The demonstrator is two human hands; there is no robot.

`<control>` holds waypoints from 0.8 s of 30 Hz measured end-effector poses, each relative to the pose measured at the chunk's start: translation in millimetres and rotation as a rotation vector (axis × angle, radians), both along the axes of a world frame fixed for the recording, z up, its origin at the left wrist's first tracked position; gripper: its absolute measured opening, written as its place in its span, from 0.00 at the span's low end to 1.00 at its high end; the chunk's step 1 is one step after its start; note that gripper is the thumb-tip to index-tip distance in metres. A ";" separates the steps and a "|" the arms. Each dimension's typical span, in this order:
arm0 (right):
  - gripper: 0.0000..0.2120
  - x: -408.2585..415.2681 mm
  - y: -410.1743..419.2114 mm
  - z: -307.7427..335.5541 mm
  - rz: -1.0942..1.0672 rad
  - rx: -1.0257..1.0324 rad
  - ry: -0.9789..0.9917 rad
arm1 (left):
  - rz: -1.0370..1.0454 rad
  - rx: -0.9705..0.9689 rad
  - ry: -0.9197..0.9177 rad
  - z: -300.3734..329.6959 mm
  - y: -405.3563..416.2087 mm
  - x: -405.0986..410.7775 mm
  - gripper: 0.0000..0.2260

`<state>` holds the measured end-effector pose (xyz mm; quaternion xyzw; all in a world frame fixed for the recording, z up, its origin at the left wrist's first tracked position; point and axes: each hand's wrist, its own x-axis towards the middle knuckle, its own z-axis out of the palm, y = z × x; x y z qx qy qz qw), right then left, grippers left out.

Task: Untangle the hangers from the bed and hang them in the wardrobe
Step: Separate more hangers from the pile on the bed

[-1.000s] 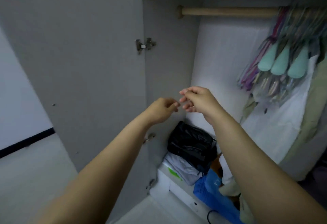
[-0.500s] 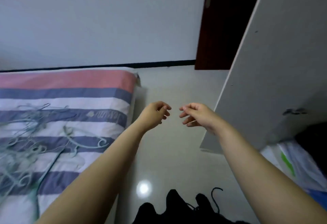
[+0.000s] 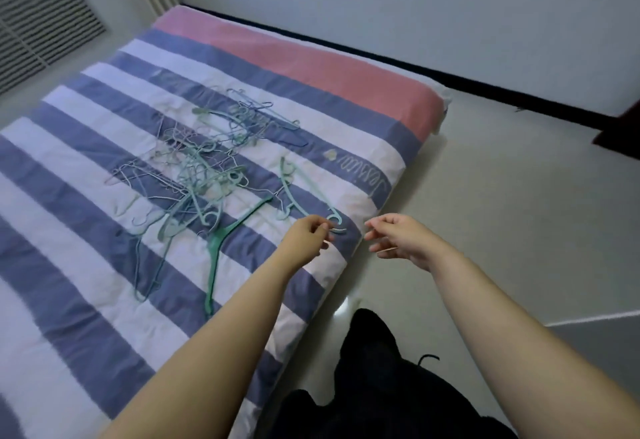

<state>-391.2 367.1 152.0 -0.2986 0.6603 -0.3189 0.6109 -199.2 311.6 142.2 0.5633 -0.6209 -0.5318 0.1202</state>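
Note:
A tangled pile of thin pale blue and teal hangers (image 3: 201, 168) lies in the middle of the striped bed (image 3: 311, 67). A darker green hanger (image 3: 221, 241) lies at the pile's near side. A pale teal hanger (image 3: 304, 196) lies apart, close to the bed's right edge, with its hook toward me. My left hand (image 3: 306, 239) is at that hook with curled fingertips touching it; whether it grips is unclear. My right hand (image 3: 398, 239) hovers open over the floor just past the bed's edge. The wardrobe is out of view.
Pale glossy floor (image 3: 502, 213) runs along the bed's right side to a white wall with a black skirting. A dark door (image 3: 620, 133) shows at the right edge. A slatted grille (image 3: 41, 22) sits beyond the bed's far left. My dark clothing (image 3: 381, 386) fills the bottom.
My view has swung from the wardrobe's inside, past the floor, to the bed. Both hands have reached toward the bed's edge, and the left one has arrived at the pale hanger's hook.

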 end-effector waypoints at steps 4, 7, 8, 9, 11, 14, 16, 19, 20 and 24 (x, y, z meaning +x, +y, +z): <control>0.07 17.8 -71.9 -14.1 0.097 0.055 -0.026 | 0.134 0.043 -0.030 -19.6 -56.7 20.2 0.11; 0.09 24.1 -127.0 -20.2 0.171 0.105 -0.019 | 0.235 0.072 -0.057 -29.2 -96.9 32.3 0.11; 0.10 25.6 -144.8 -21.6 0.193 0.119 -0.009 | 0.273 0.074 -0.062 -32.0 -109.6 37.3 0.10; 0.12 27.2 -162.7 -22.6 0.219 0.129 0.004 | 0.320 0.071 -0.064 -34.1 -121.7 43.5 0.10; 0.13 32.9 -197.0 -24.0 0.279 0.144 0.032 | 0.412 0.061 -0.060 -37.5 -143.3 58.3 0.09; 0.13 50.3 -244.6 -28.2 0.359 0.141 0.072 | 0.514 0.053 -0.066 -45.9 -168.2 86.3 0.08; 0.13 69.5 -271.5 -33.1 0.384 0.137 0.076 | 0.569 0.061 -0.086 -54.6 -183.3 108.0 0.09; 0.12 105.1 -302.3 -42.9 0.402 0.131 0.069 | 0.642 0.081 -0.111 -68.3 -207.9 141.4 0.10; 0.12 116.8 -310.6 -47.7 0.394 0.132 0.059 | 0.644 0.083 -0.118 -73.3 -217.4 152.2 0.11; 0.15 157.0 -346.0 -73.8 0.384 0.117 0.048 | 0.658 0.075 -0.144 -92.0 -260.6 189.4 0.12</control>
